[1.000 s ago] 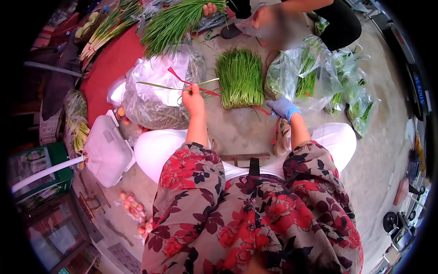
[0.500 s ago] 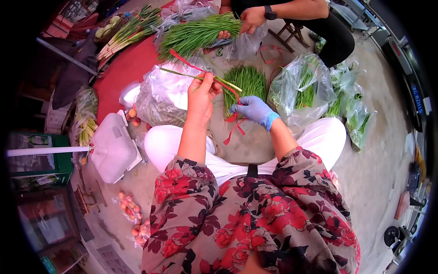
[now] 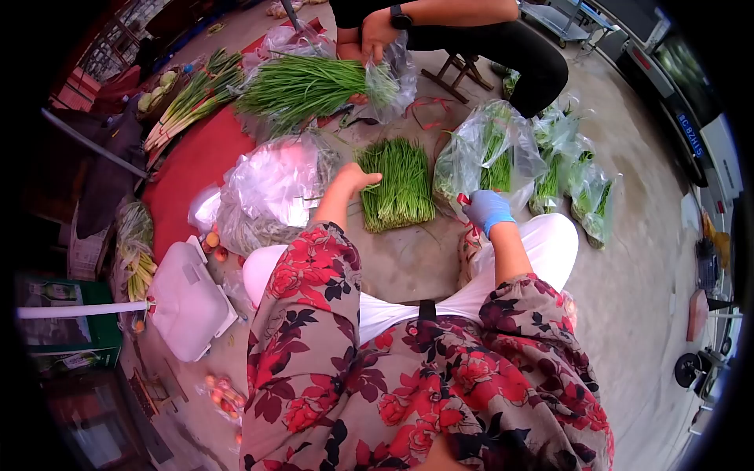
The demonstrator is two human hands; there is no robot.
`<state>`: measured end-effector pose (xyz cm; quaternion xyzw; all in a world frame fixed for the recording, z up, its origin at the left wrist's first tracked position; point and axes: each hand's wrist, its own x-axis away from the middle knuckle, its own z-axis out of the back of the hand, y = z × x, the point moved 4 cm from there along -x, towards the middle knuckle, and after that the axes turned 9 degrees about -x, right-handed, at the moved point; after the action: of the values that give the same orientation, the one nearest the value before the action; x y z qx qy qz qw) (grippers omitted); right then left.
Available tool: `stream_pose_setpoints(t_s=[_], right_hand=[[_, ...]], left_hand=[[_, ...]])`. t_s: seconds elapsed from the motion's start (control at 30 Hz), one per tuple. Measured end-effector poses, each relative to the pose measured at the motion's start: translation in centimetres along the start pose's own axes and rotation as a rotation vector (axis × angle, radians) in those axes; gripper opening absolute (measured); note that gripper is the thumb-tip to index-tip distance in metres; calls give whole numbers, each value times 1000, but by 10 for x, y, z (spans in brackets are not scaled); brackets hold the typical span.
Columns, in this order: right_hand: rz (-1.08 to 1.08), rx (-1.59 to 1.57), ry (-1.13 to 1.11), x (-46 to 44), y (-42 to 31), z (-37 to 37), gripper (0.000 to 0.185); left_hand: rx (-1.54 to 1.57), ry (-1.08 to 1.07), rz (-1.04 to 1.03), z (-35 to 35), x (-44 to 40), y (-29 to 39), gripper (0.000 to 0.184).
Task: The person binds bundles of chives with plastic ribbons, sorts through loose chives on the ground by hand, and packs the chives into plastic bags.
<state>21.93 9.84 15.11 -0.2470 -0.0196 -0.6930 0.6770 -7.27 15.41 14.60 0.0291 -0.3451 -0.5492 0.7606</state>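
A loose heap of green chives (image 3: 398, 184) lies on the ground between my knees, its cut ends towards me. My left hand (image 3: 351, 182) is at the heap's left edge with the thumb pointing right. It seems closed on a few thin chive stalks; most of its fingers are hidden. My right hand (image 3: 488, 210), in a blue glove, is closed on a red ribbon (image 3: 463, 199), to the right of the heap and apart from it. Part of the ribbon hangs below the glove.
Bagged chives (image 3: 496, 153) stand on the right, with more bags beyond. Clear plastic bags (image 3: 271, 177) lie on the left beside a white lidded box (image 3: 188, 302). Opposite, another person's hands hold a large chive bunch (image 3: 302, 85) at a bag. A vehicle is at far right.
My hands have moved apart. The red ribbon, earlier stretched between both hands, is now only in my right hand, farther right. My left hand has moved down to the heap's left edge.
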Motion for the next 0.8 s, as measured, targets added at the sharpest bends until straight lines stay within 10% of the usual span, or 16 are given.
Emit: stream_pose_setpoints(t_s=[0.07,0.13,0.2,0.5,0.8], right_hand=[[126,17,-49,2,-14,-2,29],[320,-74,-134,12,-41,6,27],[418,-255,-262,19,-62,18,23],[156,-988,-432,-61,-32,35,12],[-19,-1092,-19,-268,-4,26,13]], left_hand=[[-228,146,-184,-11,-13,11,80],[200,61,-658,-31,14,39,87],[539,-360,-945,-56,56,62,86],[977,-500,-376,-150,49,13,26],[732,-159,-94,-199,-20,-46,43]])
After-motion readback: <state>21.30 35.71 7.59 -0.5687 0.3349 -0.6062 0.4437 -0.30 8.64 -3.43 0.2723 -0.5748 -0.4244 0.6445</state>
